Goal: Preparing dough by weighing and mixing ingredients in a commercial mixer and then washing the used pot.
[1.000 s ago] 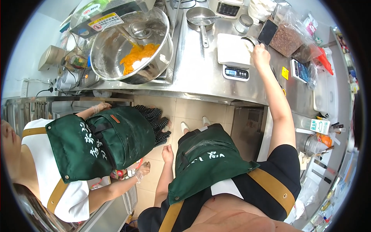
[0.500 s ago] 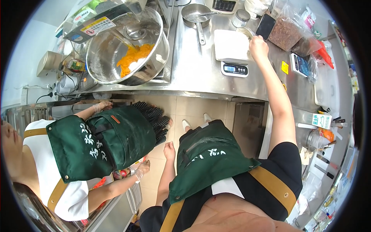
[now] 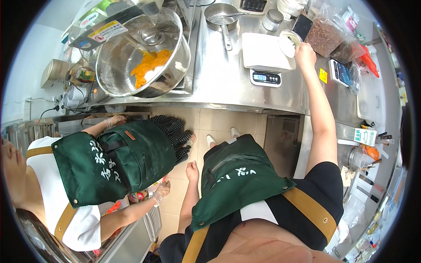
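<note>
My right hand (image 3: 305, 55) is closed on a small round metal cup (image 3: 296, 35). White stuff (image 3: 287, 47) shows in the cup's mouth, which tilts toward the right edge of a white square container (image 3: 263, 50). That container sits on a digital kitchen scale (image 3: 265, 78) with a lit display. Whether the container holds anything white cannot be made out. My left hand (image 3: 192, 171) hangs low beside my green apron (image 3: 245, 175), its fingers curled in and nothing visible in them.
A large steel mixing bowl (image 3: 105, 72) with orange and white contents stands at the left. Behind the scale are a saucepan (image 3: 226, 37), a lidded jar (image 3: 272, 20), a phone (image 3: 302, 27) and a bag of brown bits (image 3: 324, 37). A co-worker in a green apron (image 3: 136, 153) stands at my left.
My right hand has drawn the cup slightly to the right, and its white contents have come into view. The scale's reading has changed. My left hand has barely moved.
</note>
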`<state>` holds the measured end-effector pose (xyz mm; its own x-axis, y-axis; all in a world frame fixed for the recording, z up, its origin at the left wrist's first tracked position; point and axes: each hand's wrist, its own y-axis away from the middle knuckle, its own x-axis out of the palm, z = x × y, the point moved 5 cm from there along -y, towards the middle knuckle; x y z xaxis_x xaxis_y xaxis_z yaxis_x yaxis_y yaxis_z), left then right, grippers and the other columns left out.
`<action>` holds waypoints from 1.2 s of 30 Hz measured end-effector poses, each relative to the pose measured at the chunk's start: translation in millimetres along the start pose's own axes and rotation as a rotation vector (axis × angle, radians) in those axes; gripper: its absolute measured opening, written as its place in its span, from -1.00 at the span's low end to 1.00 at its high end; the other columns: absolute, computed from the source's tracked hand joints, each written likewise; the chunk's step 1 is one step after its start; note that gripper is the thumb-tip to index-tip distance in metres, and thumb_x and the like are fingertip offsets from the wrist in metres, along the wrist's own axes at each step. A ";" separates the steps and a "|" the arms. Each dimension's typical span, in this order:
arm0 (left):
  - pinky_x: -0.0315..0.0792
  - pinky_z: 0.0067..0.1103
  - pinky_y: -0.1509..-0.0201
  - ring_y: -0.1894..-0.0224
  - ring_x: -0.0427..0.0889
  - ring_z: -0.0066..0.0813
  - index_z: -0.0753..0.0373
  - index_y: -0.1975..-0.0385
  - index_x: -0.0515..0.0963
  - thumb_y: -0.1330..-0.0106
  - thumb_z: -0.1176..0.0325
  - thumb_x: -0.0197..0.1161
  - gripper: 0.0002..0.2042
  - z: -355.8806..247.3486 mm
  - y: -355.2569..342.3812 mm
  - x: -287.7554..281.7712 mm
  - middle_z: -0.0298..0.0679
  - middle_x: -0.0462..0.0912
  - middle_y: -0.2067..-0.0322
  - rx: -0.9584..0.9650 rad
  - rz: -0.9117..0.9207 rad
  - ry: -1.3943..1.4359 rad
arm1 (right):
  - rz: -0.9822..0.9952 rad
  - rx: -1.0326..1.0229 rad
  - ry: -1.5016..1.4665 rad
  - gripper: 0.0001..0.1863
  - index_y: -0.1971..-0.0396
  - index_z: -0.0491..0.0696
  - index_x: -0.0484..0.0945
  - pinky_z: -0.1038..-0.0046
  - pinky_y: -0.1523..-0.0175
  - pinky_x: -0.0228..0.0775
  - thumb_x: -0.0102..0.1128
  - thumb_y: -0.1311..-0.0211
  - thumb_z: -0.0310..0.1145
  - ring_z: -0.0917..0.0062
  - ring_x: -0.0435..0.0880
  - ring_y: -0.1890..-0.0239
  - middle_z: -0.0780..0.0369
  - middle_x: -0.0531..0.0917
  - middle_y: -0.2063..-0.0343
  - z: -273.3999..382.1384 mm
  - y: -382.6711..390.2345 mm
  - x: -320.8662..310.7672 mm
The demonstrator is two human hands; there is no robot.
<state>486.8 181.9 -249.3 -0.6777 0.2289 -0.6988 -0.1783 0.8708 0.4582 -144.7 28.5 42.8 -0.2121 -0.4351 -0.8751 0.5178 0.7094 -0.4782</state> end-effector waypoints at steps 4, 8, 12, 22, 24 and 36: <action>0.37 -0.38 0.33 0.45 0.53 -0.12 0.35 0.46 0.46 -0.20 0.15 0.00 -0.68 3.0 -1.9 2.1 0.00 0.53 0.55 0.014 -0.003 0.004 | -0.056 -0.276 0.151 -0.91 0.61 -0.14 0.38 0.33 0.53 0.44 -0.06 0.07 -0.45 0.26 0.56 0.60 0.13 0.45 0.50 18.4 8.4 2.2; 0.37 -0.37 0.33 0.45 0.53 -0.11 0.35 0.47 0.45 -0.20 0.15 0.00 -0.68 -3.1 -5.1 0.8 0.00 0.53 0.55 0.016 0.001 0.008 | -0.112 -0.304 0.243 -0.93 0.63 -0.14 0.36 0.40 0.59 0.43 -0.07 0.07 -0.47 0.32 0.57 0.62 0.14 0.45 0.52 13.0 2.9 3.2; 0.37 -0.36 0.34 0.45 0.52 -0.10 0.34 0.47 0.45 -0.20 0.14 -0.01 -0.67 -1.5 -6.0 -2.0 0.00 0.53 0.55 0.006 -0.006 0.003 | -0.141 -0.257 0.229 -0.92 0.63 -0.14 0.36 0.37 0.57 0.43 -0.07 0.06 -0.47 0.31 0.56 0.63 0.14 0.45 0.51 16.9 -0.7 -3.8; 0.36 -0.37 0.32 0.44 0.52 -0.11 0.35 0.46 0.44 -0.20 0.15 -0.02 -0.68 -4.0 -3.4 -8.9 0.01 0.53 0.53 -0.004 0.012 -0.010 | -0.121 -0.158 0.155 -0.88 0.62 -0.15 0.38 0.28 0.51 0.43 -0.07 0.03 -0.43 0.23 0.56 0.59 0.10 0.46 0.50 12.4 4.3 -5.5; 0.36 -0.37 0.32 0.44 0.52 -0.11 0.35 0.46 0.44 -0.20 0.15 -0.02 -0.68 -6.6 -4.2 -10.4 0.01 0.53 0.53 -0.005 0.018 -0.011 | -0.083 -0.108 0.167 -0.87 0.59 -0.16 0.41 0.27 0.46 0.44 -0.09 0.03 -0.44 0.22 0.56 0.55 0.09 0.47 0.47 12.0 5.5 -8.4; 0.36 -0.37 0.32 0.43 0.52 -0.09 0.35 0.46 0.44 -0.21 0.17 -0.01 -0.69 7.2 -13.2 -5.5 0.02 0.53 0.52 0.008 0.028 0.011 | 0.126 0.560 -0.747 -0.78 0.50 -0.26 0.46 0.48 0.47 0.45 -0.12 -0.03 -0.42 0.48 0.58 0.62 0.04 0.58 0.53 -56.3 36.0 -6.1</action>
<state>498.1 172.3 -255.5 -0.6903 0.2483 -0.6795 -0.1538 0.8674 0.4732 -171.4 87.9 26.8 0.3588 -0.7538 -0.5504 0.8650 0.4901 -0.1072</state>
